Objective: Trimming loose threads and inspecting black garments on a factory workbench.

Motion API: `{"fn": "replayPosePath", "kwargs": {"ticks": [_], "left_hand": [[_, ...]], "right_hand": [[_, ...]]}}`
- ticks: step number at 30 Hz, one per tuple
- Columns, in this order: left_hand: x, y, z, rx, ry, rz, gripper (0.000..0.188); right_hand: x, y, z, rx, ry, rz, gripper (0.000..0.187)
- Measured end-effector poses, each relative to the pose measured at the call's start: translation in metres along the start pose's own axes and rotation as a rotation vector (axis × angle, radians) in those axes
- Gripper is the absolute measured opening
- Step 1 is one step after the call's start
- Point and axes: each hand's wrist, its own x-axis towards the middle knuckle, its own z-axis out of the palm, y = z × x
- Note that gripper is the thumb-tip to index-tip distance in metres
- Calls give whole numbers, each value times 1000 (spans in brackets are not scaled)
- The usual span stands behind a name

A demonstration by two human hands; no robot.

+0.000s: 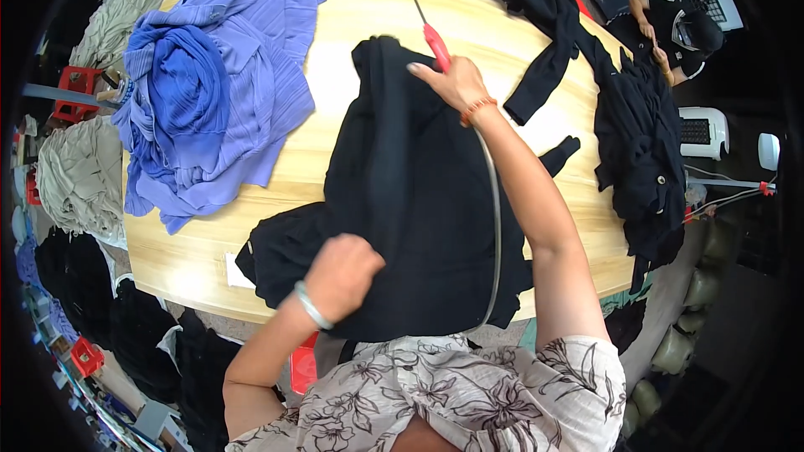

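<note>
A black garment is spread at the frame's centre on the wooden table. Its lower edge is gripped in the closed fist of the left hand. A red-handled tool is clasped above by the right hand, fingers curled. Blue garments are piled at upper left.

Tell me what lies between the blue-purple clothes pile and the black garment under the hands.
In the head view, a bare strip of the wooden table separates the blue-purple clothes pile from the black garment; nothing rests on it.
</note>
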Motion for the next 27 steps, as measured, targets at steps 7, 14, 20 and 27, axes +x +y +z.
{"fn": "replayPosePath", "kwargs": {"ticks": [7, 14, 20, 27], "left_hand": [[-27, 27, 39, 31, 66, -113, 23], [-59, 32, 30, -23, 87, -468, 58], [-73, 39, 31, -104, 229, -578, 39], [-104, 58, 21, 474, 542, -250, 26]], "right_hand": [[-15, -35, 73, -312, -114, -172, 74], [-30, 19, 49, -130, -171, 77, 27], [-104, 107, -60, 232, 15, 86, 33], [-333, 164, -122, 455, 17, 320, 11]]}}
